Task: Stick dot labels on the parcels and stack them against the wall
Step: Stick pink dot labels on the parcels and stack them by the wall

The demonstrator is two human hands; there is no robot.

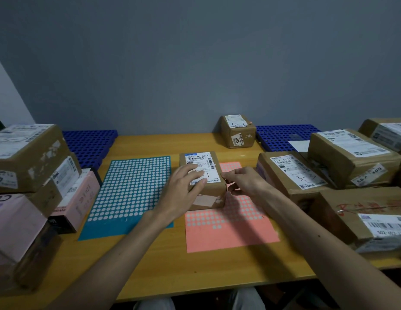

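The parcel (200,161) is pressed by the left hand's (187,182) straight fingers; the right hand's (246,182) fingers are curled beside it, and what they pinch cannot be told.

Centre: small parcel (202,189) on the right label sheet (230,233), left label sheet (132,193) alongside.
Behind: lone parcel (238,130) against the wall (195,63).
Flanks: left parcel stack (27,157), right parcel pile (351,153), both on the table (172,265).
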